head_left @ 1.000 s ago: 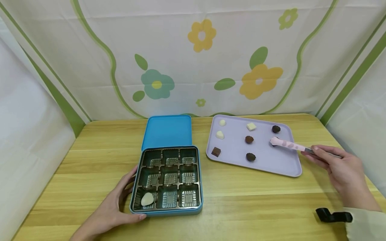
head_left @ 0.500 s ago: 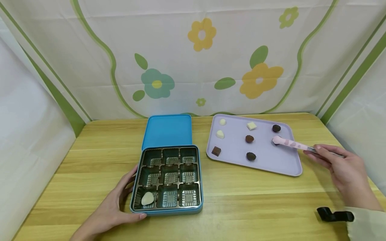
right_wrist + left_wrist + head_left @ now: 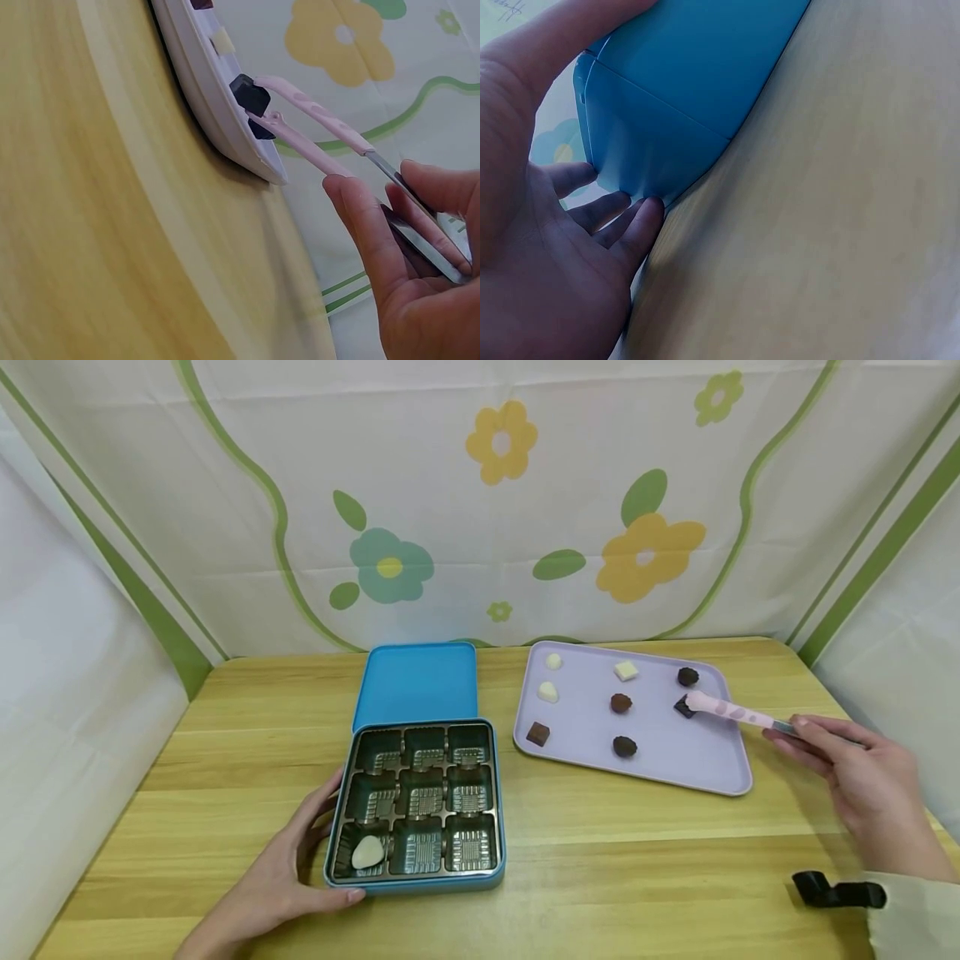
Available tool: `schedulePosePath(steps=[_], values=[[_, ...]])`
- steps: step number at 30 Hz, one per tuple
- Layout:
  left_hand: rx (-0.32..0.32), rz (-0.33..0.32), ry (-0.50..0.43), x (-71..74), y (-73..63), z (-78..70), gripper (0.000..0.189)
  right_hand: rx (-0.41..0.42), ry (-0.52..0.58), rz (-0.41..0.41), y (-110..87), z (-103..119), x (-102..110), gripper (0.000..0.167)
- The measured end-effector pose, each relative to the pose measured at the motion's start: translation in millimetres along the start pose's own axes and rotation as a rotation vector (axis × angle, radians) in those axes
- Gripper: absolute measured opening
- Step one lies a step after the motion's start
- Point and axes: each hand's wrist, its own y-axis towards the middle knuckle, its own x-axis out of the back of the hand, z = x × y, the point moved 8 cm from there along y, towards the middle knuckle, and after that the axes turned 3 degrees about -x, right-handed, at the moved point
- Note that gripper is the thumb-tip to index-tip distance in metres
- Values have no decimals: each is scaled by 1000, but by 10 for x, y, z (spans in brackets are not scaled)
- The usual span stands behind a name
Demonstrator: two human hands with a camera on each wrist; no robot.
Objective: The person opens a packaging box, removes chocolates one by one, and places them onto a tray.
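Observation:
My left hand [image 3: 281, 868] holds the near left corner of an open blue tin [image 3: 427, 888], thumb at the front and fingers along the side. In the left wrist view the fingertips touch the tin's wall [image 3: 667, 82]. A white chocolate [image 3: 367, 852] lies in the near left compartment of its divided insert. My right hand [image 3: 862, 768] grips pink-tipped tongs [image 3: 731, 712] over the right part of a lilac tray [image 3: 678, 770]. At the tongs' tips is a dark square chocolate [image 3: 683, 707]; in the right wrist view the tips flank a dark chocolate [image 3: 250, 95]. Whether it is lifted I cannot tell.
More chocolates sit spaced on the tray: white ones [image 3: 548, 692] and a brown square [image 3: 537, 733] at left, brown and dark rounds [image 3: 624, 747] mid-tray, another dark round [image 3: 687, 677] behind the tongs. The blue lid [image 3: 422, 683] lies behind the tin. A flowered cloth hangs behind the table.
The tongs and right hand have shifted slightly right, uncovering more of the dark square chocolate at the tips. The left hand keeps its place on the tin. The head view has tilted a little.

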Motion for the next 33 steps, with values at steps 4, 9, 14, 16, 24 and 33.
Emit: schedulePosePath(steps=[4,9,14,16,24,33], values=[[-19,-2,-7,-1,3,-6,128,-6,16,6,-1,10,9,22],[-33,-1,-21,-5,8,-13,129,6,29,3,-5,27,20,22],[-31,-4,-16,-4,14,-18,128,31,24,-17,-11,57,40,22],[-27,-5,-8,-2,14,-18,128,38,22,-23,-18,68,47,22],[-19,-2,-9,-4,10,-6,129,147,-2,-30,-50,178,10,20],[-16,0,-8,-1,-3,10,129,156,-91,-57,-86,155,-19,15]])
